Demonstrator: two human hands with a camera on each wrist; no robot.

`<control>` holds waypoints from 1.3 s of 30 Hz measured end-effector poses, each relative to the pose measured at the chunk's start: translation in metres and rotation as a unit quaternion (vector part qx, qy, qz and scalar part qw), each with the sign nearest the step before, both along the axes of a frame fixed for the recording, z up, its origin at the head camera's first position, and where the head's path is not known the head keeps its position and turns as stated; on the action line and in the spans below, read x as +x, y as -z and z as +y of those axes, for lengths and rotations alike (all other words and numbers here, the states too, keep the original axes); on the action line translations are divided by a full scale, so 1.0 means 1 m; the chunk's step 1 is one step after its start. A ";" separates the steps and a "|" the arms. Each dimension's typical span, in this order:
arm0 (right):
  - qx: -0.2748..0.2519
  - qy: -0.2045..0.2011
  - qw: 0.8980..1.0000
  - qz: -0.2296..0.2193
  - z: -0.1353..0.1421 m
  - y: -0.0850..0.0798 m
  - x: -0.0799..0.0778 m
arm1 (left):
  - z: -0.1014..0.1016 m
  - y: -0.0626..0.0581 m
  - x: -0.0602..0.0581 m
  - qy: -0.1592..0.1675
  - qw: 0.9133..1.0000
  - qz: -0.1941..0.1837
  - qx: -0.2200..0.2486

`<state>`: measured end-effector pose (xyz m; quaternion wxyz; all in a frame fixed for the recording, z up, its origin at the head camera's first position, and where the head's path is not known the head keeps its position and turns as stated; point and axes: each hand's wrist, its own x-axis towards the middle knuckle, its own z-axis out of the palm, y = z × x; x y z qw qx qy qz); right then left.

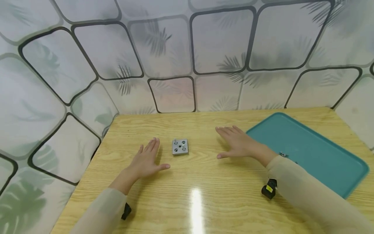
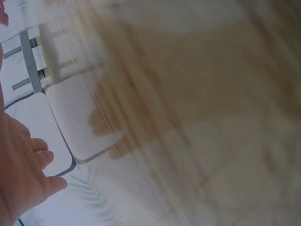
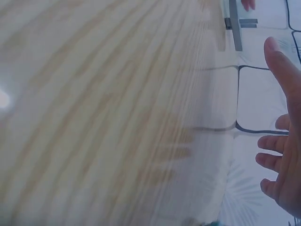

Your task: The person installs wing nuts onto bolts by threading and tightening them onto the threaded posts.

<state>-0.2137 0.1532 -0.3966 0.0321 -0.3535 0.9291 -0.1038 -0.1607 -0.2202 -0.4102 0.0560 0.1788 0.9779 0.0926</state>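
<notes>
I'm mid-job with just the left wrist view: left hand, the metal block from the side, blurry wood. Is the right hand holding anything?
Observer: No. In the head view the right hand holds nothing, its fingers extended to the right of the metal block.
Operator: I see two pins edge-on. How are they laid out on the top face?
Observer: Seen from above, they stand at diagonally opposite corners, with holes at the other two.
Operator: Any loose parts out of my sight?
Observer: Yes, a few small metal pieces lie on the teal tray, by the right sleeve; they're too small to identify.
</notes>
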 end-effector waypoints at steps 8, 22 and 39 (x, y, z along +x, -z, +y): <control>-0.023 -0.022 0.999 -0.012 -0.024 0.005 -0.011 | 0.001 0.003 -0.008 -0.025 0.998 -0.030 0.043; -0.119 -0.009 0.983 -0.141 -0.055 0.026 -0.024 | -0.001 0.001 -0.028 -0.069 0.948 -0.148 0.274; -0.198 0.004 0.967 -0.160 -0.093 0.043 -0.033 | 0.024 0.012 -0.044 -0.110 0.896 -0.211 0.374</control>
